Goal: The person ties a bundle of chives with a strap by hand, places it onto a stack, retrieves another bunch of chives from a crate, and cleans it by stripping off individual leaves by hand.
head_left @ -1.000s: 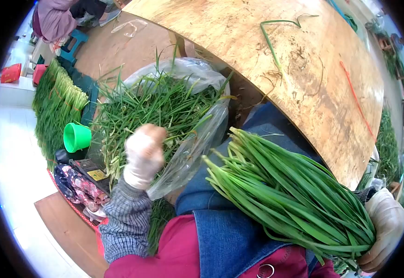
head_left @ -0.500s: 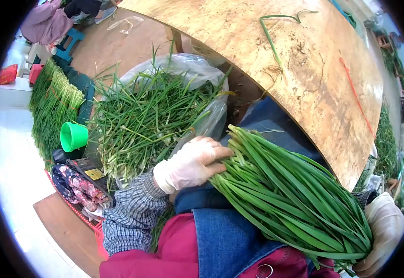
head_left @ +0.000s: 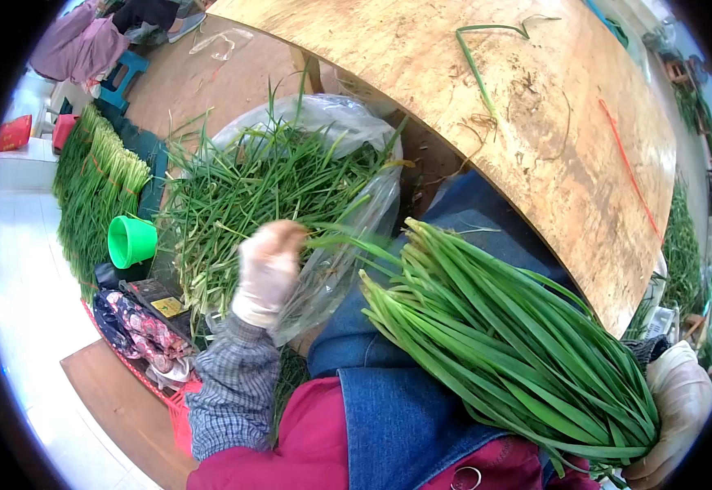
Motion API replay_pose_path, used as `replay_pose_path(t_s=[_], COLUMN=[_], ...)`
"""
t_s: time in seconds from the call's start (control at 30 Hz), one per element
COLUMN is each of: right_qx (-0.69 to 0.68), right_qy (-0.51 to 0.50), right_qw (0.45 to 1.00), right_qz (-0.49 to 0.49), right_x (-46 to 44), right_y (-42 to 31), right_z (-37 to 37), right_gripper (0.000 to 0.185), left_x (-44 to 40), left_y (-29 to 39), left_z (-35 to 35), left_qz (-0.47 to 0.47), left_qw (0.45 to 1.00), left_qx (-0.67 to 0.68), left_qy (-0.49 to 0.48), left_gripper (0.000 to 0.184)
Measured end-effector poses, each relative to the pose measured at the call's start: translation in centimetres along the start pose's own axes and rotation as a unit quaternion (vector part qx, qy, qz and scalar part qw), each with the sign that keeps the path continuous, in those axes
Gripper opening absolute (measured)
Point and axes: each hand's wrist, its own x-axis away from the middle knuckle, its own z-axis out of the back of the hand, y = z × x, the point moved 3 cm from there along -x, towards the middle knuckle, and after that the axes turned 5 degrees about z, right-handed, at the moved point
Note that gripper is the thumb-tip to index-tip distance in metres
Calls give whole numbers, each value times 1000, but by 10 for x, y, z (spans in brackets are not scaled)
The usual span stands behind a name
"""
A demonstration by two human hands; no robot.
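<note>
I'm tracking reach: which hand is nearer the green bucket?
Left. The left hand is right of the green bucket; the right hand is farther right, at the leaf bundle.

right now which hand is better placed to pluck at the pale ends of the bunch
Left, I'd say: the left hand is nearer the pale ends of the green bunch, while the right hand holds its leafy end.
</note>
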Motion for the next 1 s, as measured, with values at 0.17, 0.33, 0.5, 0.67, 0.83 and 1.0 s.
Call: replay_pose_path(t_s=[0.17, 0.33, 0.5, 0.67, 0.83, 1.0], right_qx=[-3, -8, -14, -12, -7, 0], right_qy=[3, 6, 17, 23, 35, 48], right_qw=[1000, 1000, 1000, 1000, 999, 999], right_qz=[4, 6, 1, -4, 4, 24], right_x=[2, 1, -4, -3, -1, 4], right_y=[-4, -2, 3, 4, 3, 2], right_z=[0, -3, -2, -9, -8, -6], right_gripper=[23, 23, 24, 24, 24, 24], left_x=[4, 7, -9, 2, 3, 7], left_y=[-51, -65, 31, 87, 89, 96], left_z=[80, 100, -4, -66, -79, -78], left_qz=[221, 131, -76, -225, -258, -251], left_qw=[963, 750, 990, 927, 917, 929], left_qx=[57, -643, -72, 65, 21, 28], left_qy=[145, 88, -91, -294, -303, -272], left_gripper=[9, 16, 24, 25, 25, 26])
